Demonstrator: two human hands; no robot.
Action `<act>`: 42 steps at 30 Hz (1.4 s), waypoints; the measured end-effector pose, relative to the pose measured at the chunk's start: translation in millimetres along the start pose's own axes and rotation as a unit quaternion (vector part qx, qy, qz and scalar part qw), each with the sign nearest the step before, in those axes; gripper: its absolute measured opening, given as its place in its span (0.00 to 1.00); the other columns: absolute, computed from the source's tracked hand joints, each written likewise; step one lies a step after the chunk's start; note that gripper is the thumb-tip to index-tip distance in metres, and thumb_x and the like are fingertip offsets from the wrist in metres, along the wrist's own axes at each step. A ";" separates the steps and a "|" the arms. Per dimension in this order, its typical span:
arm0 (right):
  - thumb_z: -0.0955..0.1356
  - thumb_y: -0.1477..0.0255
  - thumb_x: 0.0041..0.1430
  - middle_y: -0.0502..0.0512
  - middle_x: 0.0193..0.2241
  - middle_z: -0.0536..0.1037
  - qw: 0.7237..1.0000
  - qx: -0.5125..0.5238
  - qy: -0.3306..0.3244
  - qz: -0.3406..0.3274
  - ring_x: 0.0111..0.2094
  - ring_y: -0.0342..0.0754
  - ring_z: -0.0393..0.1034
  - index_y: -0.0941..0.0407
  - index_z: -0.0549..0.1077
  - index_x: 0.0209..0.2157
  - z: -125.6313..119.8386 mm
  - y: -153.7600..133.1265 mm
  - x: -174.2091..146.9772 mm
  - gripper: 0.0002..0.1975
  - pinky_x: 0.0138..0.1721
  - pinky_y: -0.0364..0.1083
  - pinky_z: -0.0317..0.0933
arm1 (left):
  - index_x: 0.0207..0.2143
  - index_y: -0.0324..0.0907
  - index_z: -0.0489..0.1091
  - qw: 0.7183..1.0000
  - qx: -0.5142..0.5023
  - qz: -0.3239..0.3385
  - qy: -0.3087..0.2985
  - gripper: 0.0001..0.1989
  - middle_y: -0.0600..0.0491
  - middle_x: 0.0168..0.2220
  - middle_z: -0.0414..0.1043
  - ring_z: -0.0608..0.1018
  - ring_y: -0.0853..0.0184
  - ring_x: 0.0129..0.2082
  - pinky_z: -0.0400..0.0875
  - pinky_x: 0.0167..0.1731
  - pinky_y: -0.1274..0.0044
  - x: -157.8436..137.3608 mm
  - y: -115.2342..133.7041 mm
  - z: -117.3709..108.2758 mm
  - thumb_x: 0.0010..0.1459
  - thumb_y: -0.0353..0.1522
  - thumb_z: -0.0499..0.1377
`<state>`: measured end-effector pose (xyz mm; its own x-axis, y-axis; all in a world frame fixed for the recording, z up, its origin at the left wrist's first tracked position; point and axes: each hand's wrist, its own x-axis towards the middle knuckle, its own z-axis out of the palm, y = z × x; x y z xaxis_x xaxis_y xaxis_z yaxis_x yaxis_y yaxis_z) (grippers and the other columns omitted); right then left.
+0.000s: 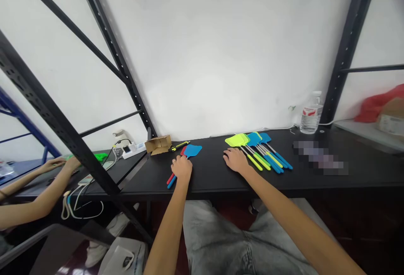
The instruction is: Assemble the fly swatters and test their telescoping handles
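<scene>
My left hand is closed over the thin shafts of two fly swatters at the left of the black tabletop. The blue fly swatter lies partly over the red fly swatter, whose head is mostly covered. Both handles stick out below the hand, toward the front edge. My right hand rests on the tabletop with its fingers apart, holding nothing visible. Just beside it, several yellow-green fly swatters and blue fly swatters lie fanned out, heads toward the wall and handles toward the front right.
An open cardboard box and a yellow-black cutter-like tool lie at the back left. A water bottle stands by the right rack post. Farther left, beyond a black post, another person's arms reach over a table.
</scene>
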<state>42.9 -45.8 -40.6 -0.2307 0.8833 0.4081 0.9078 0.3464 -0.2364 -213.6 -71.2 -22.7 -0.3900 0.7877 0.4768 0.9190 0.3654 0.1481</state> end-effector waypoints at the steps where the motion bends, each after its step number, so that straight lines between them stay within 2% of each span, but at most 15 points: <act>1: 0.57 0.64 0.69 0.62 0.57 0.72 1.000 0.001 -0.002 0.001 0.56 0.58 0.63 0.55 0.73 0.56 -0.2 0.0 0.1 0.23 0.53 0.52 0.55 | 0.40 0.40 0.78 1.000 0.000 -0.001 0.003 0.15 0.41 0.45 0.72 0.71 0.54 0.47 0.63 0.40 0.69 -0.5 0.5 -0.2 0.61 0.31 0.51; 6: 0.58 0.65 0.68 0.61 0.57 0.72 1.000 0.007 -0.001 -0.003 0.56 0.59 0.63 0.54 0.74 0.56 -0.8 0.7 -0.1 0.22 0.53 0.52 0.55 | 0.39 0.39 0.78 0.999 0.016 -0.008 0.051 0.15 0.41 0.45 0.72 0.71 0.53 0.47 0.62 0.43 0.66 -3.3 0.8 -0.7 0.61 0.31 0.51; 10: 0.59 0.65 0.68 0.61 0.57 0.72 1.000 0.011 0.003 -0.001 0.56 0.59 0.64 0.54 0.75 0.55 -0.8 1.2 -0.1 0.21 0.53 0.53 0.55 | 0.39 0.41 0.78 0.998 -0.004 0.024 0.058 0.14 0.43 0.45 0.74 0.71 0.53 0.48 0.61 0.44 0.66 -3.3 0.8 -2.1 0.61 0.31 0.51; 13: 0.59 0.66 0.68 0.61 0.57 0.72 1.000 0.012 0.006 -0.003 0.55 0.59 0.65 0.54 0.75 0.54 -0.9 1.4 0.3 0.21 0.52 0.52 0.56 | 0.40 0.41 0.77 0.996 -0.022 0.055 0.059 0.14 0.43 0.41 0.76 0.74 0.54 0.46 0.61 0.46 0.66 -2.7 2.5 -4.1 0.62 0.31 0.51; 15: 0.59 0.66 0.67 0.61 0.56 0.73 1.000 0.012 0.009 -0.004 0.54 0.59 0.65 0.54 0.75 0.54 -1.2 1.5 0.8 0.20 0.52 0.53 0.56 | 0.41 0.42 0.76 0.995 -0.042 0.077 0.046 0.14 0.44 0.38 0.77 0.76 0.56 0.42 0.62 0.46 0.66 -2.6 4.8 -5.7 0.64 0.32 0.50; 17: 0.60 0.66 0.67 0.60 0.55 0.74 1.000 0.015 0.010 -0.003 0.53 0.59 0.66 0.54 0.76 0.53 -1.9 1.3 1.2 0.20 0.51 0.52 0.57 | 0.43 0.44 0.74 0.992 -0.075 0.100 0.021 0.13 0.46 0.39 0.78 0.78 0.58 0.38 0.64 0.44 0.68 -3.2 7.8 -7.0 0.64 0.33 0.50; 20: 0.59 0.65 0.68 0.60 0.53 0.75 1.000 0.023 0.008 -0.002 0.52 0.58 0.67 0.53 0.77 0.51 -3.3 0.9 1.5 0.19 0.50 0.51 0.56 | 0.45 0.47 0.73 0.981 -0.122 0.148 -0.012 0.12 0.48 0.44 0.78 0.79 0.60 0.41 0.66 0.40 0.73 -5.7 13.2 -8.4 0.64 0.34 0.53; 23: 0.59 0.65 0.68 0.61 0.52 0.76 0.999 0.034 0.012 -0.009 0.52 0.57 0.67 0.54 0.76 0.52 -4.5 0.5 1.5 0.19 0.50 0.50 0.56 | 0.46 0.48 0.73 0.970 -0.146 0.192 -0.021 0.11 0.50 0.45 0.78 0.78 0.61 0.44 0.67 0.41 0.75 -9.2 19.5 -9.2 0.63 0.33 0.54; 26: 0.59 0.64 0.68 0.62 0.51 0.77 0.999 0.043 0.020 -0.016 0.51 0.58 0.68 0.56 0.74 0.54 -5.8 0.0 1.3 0.20 0.50 0.50 0.57 | 0.47 0.49 0.73 0.966 -0.151 0.209 -0.022 0.11 0.50 0.45 0.77 0.78 0.62 0.45 0.68 0.41 0.76 -13.7 28.0 -10.2 0.63 0.36 0.56; 28: 0.59 0.63 0.68 0.64 0.47 0.78 0.998 0.050 0.024 -0.010 0.50 0.58 0.69 0.58 0.75 0.50 -6.4 -0.4 1.3 0.20 0.49 0.50 0.58 | 0.48 0.50 0.73 0.964 -0.152 0.218 -0.022 0.12 0.50 0.46 0.76 0.78 0.62 0.45 0.68 0.40 0.76 -18.2 36.7 -11.1 0.64 0.37 0.56; 33: 0.61 0.58 0.67 0.66 0.42 0.79 0.991 0.123 0.041 0.019 0.48 0.59 0.72 0.59 0.76 0.43 -5.4 3.3 3.5 0.21 0.47 0.50 0.61 | 0.52 0.50 0.71 0.956 -0.172 0.237 -0.012 0.15 0.50 0.48 0.75 0.78 0.63 0.45 0.67 0.41 0.76 -35.3 74.8 -13.6 0.67 0.36 0.52; 36: 0.62 0.55 0.65 0.62 0.40 0.81 0.964 0.260 0.048 0.033 0.46 0.58 0.74 0.57 0.77 0.41 -3.4 10.7 7.8 0.21 0.47 0.50 0.64 | 0.52 0.50 0.71 0.947 -0.199 0.251 -0.015 0.15 0.50 0.48 0.76 0.78 0.64 0.45 0.67 0.41 0.76 -45.2 101.6 -15.1 0.68 0.36 0.50; 39: 0.64 0.55 0.62 0.58 0.39 0.82 0.903 0.420 0.087 0.023 0.45 0.55 0.75 0.56 0.78 0.40 -0.4 18.8 13.2 0.21 0.48 0.50 0.65 | 0.52 0.51 0.71 0.940 -0.228 0.253 -0.016 0.15 0.50 0.47 0.77 0.78 0.64 0.44 0.66 0.40 0.77 -50.3 118.0 -16.9 0.67 0.37 0.51; 42: 0.67 0.53 0.57 0.58 0.39 0.82 0.849 0.517 0.105 0.033 0.43 0.56 0.75 0.57 0.79 0.39 3.2 24.0 17.3 0.21 0.45 0.52 0.67 | 0.50 0.51 0.71 0.935 -0.241 0.258 -0.024 0.13 0.51 0.46 0.77 0.78 0.63 0.43 0.66 0.38 0.77 -50.5 120.0 -18.9 0.66 0.37 0.52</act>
<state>59.6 -21.2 -42.1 -0.0256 0.8739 0.4854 0.0993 0.4854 -0.8687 -82.5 -76.4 -12.6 0.1202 0.8227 0.5556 0.9001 -0.3264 0.2886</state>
